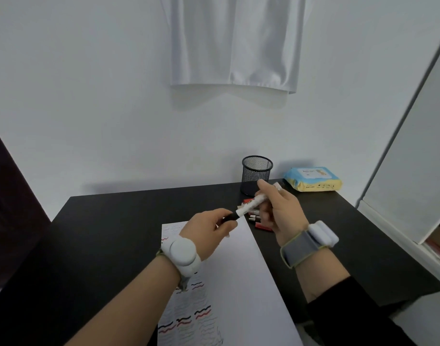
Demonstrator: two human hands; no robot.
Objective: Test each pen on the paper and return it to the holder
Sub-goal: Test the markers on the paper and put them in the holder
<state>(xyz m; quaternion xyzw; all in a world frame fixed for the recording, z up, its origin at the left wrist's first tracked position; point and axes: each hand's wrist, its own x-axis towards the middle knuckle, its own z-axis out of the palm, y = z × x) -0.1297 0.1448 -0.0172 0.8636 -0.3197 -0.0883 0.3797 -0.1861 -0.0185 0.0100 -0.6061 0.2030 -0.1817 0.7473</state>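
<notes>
— Hands? Right hand (280,211) grips a white-barrelled marker (248,207); left hand (210,232) pinches its black cap (230,217).

— Position? Above the white paper sheet (235,275) (wavy test lines), near the black mesh holder (256,174).

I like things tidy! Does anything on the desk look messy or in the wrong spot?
Yes. Several pens lie loose in a small pile on the black desk, beside the paper, while the mesh holder looks empty. Both hands, left and right, hold one white marker.
</notes>
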